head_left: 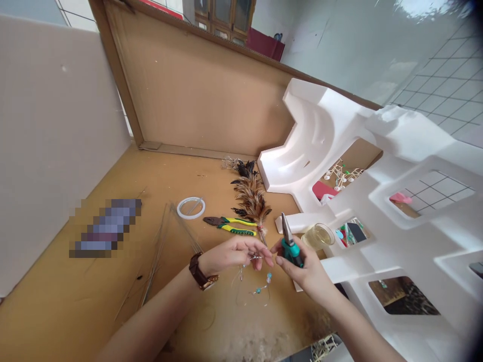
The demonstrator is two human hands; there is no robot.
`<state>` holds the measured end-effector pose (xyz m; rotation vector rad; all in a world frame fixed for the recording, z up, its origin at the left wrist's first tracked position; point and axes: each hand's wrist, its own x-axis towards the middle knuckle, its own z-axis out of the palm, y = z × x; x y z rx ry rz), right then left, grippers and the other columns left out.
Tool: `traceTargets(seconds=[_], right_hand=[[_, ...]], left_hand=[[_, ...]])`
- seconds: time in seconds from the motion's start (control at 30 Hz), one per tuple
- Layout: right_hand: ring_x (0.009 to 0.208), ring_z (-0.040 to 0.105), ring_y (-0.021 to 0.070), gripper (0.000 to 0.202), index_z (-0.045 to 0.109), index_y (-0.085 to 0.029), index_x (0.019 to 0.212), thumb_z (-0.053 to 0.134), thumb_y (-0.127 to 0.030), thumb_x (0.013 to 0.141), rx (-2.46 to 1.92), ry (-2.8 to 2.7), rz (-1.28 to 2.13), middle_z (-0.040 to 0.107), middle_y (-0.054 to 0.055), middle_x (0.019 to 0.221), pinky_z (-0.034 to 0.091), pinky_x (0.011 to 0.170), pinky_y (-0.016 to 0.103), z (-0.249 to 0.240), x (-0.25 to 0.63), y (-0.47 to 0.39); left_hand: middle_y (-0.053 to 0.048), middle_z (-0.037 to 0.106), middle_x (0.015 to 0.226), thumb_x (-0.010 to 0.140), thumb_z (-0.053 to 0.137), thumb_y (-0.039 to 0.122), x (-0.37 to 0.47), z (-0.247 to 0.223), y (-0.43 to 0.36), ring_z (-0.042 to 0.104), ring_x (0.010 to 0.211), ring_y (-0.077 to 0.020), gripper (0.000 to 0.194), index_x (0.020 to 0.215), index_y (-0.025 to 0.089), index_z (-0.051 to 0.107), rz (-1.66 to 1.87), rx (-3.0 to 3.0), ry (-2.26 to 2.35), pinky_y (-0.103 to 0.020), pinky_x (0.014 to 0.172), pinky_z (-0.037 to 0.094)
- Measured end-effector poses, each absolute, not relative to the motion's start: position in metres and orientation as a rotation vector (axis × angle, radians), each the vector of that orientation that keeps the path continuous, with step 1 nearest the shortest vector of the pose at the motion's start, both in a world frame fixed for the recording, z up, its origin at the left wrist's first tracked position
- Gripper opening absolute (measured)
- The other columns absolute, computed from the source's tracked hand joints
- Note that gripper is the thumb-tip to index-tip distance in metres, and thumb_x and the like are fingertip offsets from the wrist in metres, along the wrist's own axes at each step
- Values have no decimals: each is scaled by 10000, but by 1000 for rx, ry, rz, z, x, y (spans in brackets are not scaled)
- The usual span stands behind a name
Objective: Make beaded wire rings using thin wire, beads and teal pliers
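My left hand (236, 251) has its fingers closed on a thin beaded wire (258, 290), which hangs below the fingertips with blue and clear beads on it. In the palm of my right hand (304, 271) sit needle-nose pliers (290, 246) with teal and black handles, their jaws pointing up. My right thumb and forefinger tips come close to the left fingertips; whether they also touch the wire I cannot tell. Just beyond my hands lie combination pliers (236, 226) with yellow and green handles, beside a feather duster (249, 193) of brown and black feathers.
A white ring-shaped spool (181, 213) and long thin wires (154, 259) lie left of centre. A glass cup (319, 235) stands against a large white foam piece (320, 120) on the right. A cardboard panel (196, 90) walls the back, a white board (53, 130) the left. One flat item (107, 226) is pixelated.
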<state>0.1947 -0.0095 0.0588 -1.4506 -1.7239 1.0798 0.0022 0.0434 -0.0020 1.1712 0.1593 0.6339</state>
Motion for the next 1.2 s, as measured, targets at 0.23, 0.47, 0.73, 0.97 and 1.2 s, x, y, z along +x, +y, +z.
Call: traceTargets(seconds=[0.23,0.47,0.73,0.97,1.2], right_hand=[[652,507,124,237,488,-178,805,630,-339,704,-1418,-1611,1151,534,-12,716,438,612,250,49,179,-5],[661,516,126,197,495,-182,847,602,-299,732,-1453,-1629,1016,562,-1,757,443,629,251,35,183,-3],[627,484,120,119,499,-184,789,560,-275,743,-1465,-1669,1031,523,-19,690,416,584,235,38,183,-8],[691,520,142,122,493,-191,828,546,-277,759,-1416,-1668,998,560,3,745,441,634,253,41,182,-7],[645,485,128,133,507,-186,838,560,-286,768,-1422,-1726,973,530,-15,707,420,618,246,38,178,-9]], left_hand=[[-99,667,888,705,581,136,4,0,43,560,681,-138,216,906,122,658,650,1075,260,-276,691,428],[-36,643,634,744,524,151,10,4,34,589,601,-137,190,910,123,611,640,1069,377,-253,623,418],[-18,617,687,718,467,97,11,4,35,593,522,-116,155,859,138,516,698,991,455,-213,514,389],[-23,582,851,684,481,68,10,6,36,617,519,-114,198,866,146,487,670,889,362,-241,524,460],[-18,625,746,694,480,68,14,-1,34,627,524,-136,211,885,155,457,649,897,374,-263,547,473]])
